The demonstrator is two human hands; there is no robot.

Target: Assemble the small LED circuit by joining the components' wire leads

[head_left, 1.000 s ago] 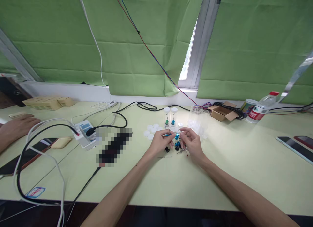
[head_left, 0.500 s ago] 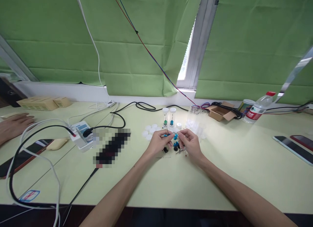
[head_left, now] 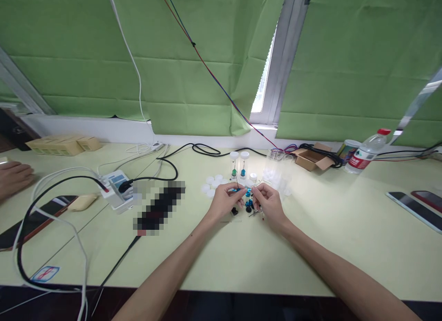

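Left hand (head_left: 223, 202) and right hand (head_left: 270, 202) meet mid-counter — fingers pinching a small blue part (head_left: 247, 192). Assembly seems underway. Next calls for fine alignment — spare pieces (head_left: 249, 204) lie just beneath.

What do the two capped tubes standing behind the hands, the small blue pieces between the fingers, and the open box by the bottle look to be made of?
Capped tubes: clear plastic probably, see-through walls, matte white caps. Blue pieces: glossy, perhaps anodised metal or plastic; too small to tell. Open box: plain brown cardboard, flaps folded out. Bottle: clear plastic, red cap.
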